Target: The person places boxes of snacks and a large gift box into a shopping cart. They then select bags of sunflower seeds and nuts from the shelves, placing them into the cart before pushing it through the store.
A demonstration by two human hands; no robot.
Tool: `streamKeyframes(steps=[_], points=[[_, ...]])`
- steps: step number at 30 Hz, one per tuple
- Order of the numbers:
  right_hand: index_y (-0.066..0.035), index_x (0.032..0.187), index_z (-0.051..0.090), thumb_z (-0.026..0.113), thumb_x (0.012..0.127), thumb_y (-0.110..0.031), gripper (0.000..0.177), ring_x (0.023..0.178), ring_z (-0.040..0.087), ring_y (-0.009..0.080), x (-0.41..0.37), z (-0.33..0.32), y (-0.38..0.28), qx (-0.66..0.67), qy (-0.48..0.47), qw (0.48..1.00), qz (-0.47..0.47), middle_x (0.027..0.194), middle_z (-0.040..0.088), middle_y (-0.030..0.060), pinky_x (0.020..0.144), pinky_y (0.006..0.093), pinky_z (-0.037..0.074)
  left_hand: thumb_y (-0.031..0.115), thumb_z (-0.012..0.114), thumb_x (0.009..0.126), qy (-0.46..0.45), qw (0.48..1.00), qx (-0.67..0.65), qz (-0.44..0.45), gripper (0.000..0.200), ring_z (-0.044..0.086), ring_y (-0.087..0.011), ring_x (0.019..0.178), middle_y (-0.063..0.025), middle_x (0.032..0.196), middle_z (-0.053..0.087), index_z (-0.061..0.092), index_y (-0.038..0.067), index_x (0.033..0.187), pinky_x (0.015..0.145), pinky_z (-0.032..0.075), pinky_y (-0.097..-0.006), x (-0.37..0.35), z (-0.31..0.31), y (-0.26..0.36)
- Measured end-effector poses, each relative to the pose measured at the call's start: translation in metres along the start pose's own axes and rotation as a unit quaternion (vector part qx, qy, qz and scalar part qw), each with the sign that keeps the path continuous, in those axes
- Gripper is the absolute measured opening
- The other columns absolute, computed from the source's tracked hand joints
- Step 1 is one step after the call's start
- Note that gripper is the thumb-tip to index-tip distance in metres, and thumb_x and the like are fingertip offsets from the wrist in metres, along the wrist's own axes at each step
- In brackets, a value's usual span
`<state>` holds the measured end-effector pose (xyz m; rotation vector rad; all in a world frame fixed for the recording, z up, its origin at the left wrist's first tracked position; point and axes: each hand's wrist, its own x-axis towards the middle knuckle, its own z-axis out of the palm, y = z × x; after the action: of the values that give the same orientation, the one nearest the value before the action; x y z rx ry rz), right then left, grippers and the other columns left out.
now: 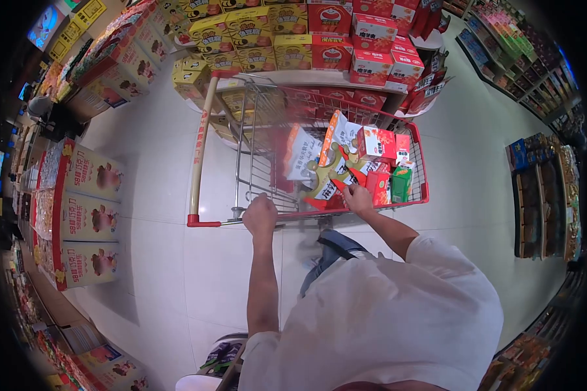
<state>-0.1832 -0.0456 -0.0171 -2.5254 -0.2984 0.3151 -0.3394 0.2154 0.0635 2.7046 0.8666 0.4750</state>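
Note:
A red-rimmed wire shopping cart [426,163] stands in front of me with packages in its right half. My right hand [359,199] is inside the cart, its fingers closed at the edge of a green-and-red snack bag [324,187]. Over the near side rail, my left hand [259,214] is curled into a fist; whatever it grips is hidden. A white-and-orange bag [301,153] leans beside another orange-edged bag [336,133]. Red boxes [376,143] and a green box [402,182] lie at the cart's right end.
Behind the cart, a display holds stacked yellow boxes [251,36] and red boxes [374,32]. Printed cartons [88,215] stand to the left. A snack rack [544,195] stands to the right. Pale floor tiles [156,260] lie between them.

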Motion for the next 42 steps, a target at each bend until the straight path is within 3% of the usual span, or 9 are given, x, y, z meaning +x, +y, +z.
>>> streamKeyframes(steps=[4,10,20,22,23,27,33,37,42], points=[[-0.004,0.082,0.069,0.052,0.090,-0.034,0.035,0.070,0.068,0.0306,0.021,0.029,-0.037,0.046,-0.027,0.998,-0.031,0.067,0.066,0.0155,0.068,0.0434,0.052,0.014,0.058,0.080,-0.007,0.999,0.038,-0.013,0.007,0.064,-0.0292,0.059,-0.0091,0.068,0.065,0.064,0.010,0.082,0.051,0.049,-0.0418,0.038,-0.006,-0.036],[-0.002,0.081,0.066,0.055,0.089,-0.031,0.032,0.073,0.067,0.0340,0.058,0.063,-0.122,0.068,-0.079,0.994,-0.019,0.074,0.066,0.0185,0.067,0.0439,0.051,0.014,0.062,0.079,0.015,0.996,0.082,-0.011,0.011,0.063,-0.0265,0.056,-0.0074,0.067,0.065,0.067,0.012,0.088,0.049,0.048,-0.0389,0.102,0.001,-0.107],[0.001,0.080,0.064,0.058,0.087,-0.021,0.024,0.074,0.063,0.0370,0.164,0.152,-0.176,0.124,-0.123,0.980,-0.092,0.077,0.063,0.0200,0.066,0.0451,0.050,0.016,0.063,0.079,0.014,0.990,0.136,-0.046,0.013,0.065,-0.0252,0.057,-0.0050,0.070,0.068,0.070,0.014,0.090,0.048,0.048,-0.0374,0.215,0.044,-0.183],[0.000,0.080,0.064,0.058,0.087,-0.021,0.023,0.073,0.064,0.0369,0.175,0.150,-0.163,0.138,-0.125,0.975,-0.124,0.078,0.064,0.0191,0.066,0.0445,0.051,0.016,0.064,0.080,0.032,0.988,0.145,-0.035,0.011,0.063,-0.0237,0.055,-0.0032,0.066,0.066,0.069,0.014,0.090,0.046,0.047,-0.0369,0.217,0.057,-0.175],[0.000,0.080,0.064,0.058,0.087,-0.020,0.023,0.072,0.064,0.0369,0.180,0.148,-0.158,0.145,-0.125,0.971,-0.144,0.078,0.064,0.0187,0.066,0.0442,0.051,0.017,0.064,0.080,-0.009,0.987,0.147,-0.064,0.011,0.064,-0.0230,0.056,-0.0021,0.067,0.067,0.069,0.014,0.089,0.046,0.047,-0.0367,0.215,0.058,-0.170],[-0.002,0.079,0.064,0.060,0.086,-0.021,0.021,0.076,0.064,0.0358,0.188,0.147,-0.146,0.133,-0.164,0.970,-0.124,0.080,0.066,0.0169,0.069,0.0443,0.052,0.017,0.065,0.080,0.008,0.986,0.160,-0.043,0.009,0.064,-0.0222,0.055,-0.0002,0.066,0.067,0.068,0.015,0.088,0.046,0.047,-0.0363,0.216,0.071,-0.166],[-0.003,0.081,0.064,0.058,0.085,-0.022,0.020,0.080,0.064,0.0376,0.179,0.134,-0.136,0.152,-0.140,0.966,-0.157,0.082,0.065,0.0169,0.072,0.0463,0.051,0.018,0.064,0.080,0.001,0.982,0.186,-0.044,0.008,0.062,-0.0222,0.053,0.0004,0.065,0.066,0.069,0.016,0.087,0.044,0.045,-0.0370,0.206,0.069,-0.152],[-0.003,0.082,0.064,0.058,0.085,-0.021,0.019,0.080,0.063,0.0384,0.147,0.109,-0.126,0.147,-0.140,0.969,-0.140,0.084,0.065,0.0173,0.072,0.0469,0.051,0.023,0.063,0.082,-0.019,0.981,0.183,-0.056,0.010,0.063,-0.0242,0.054,-0.0006,0.065,0.066,0.069,0.017,0.088,0.047,0.047,-0.0383,0.177,0.053,-0.134],[-0.002,0.083,0.064,0.058,0.084,-0.021,0.020,0.079,0.062,0.0393,0.159,0.150,-0.158,0.149,-0.090,0.982,-0.066,0.082,0.065,0.0183,0.072,0.0475,0.051,0.026,0.063,0.082,-0.039,0.985,0.163,-0.046,0.014,0.065,-0.0249,0.057,-0.0017,0.071,0.069,0.070,0.018,0.092,0.051,0.049,-0.0377,0.200,0.064,-0.176]])
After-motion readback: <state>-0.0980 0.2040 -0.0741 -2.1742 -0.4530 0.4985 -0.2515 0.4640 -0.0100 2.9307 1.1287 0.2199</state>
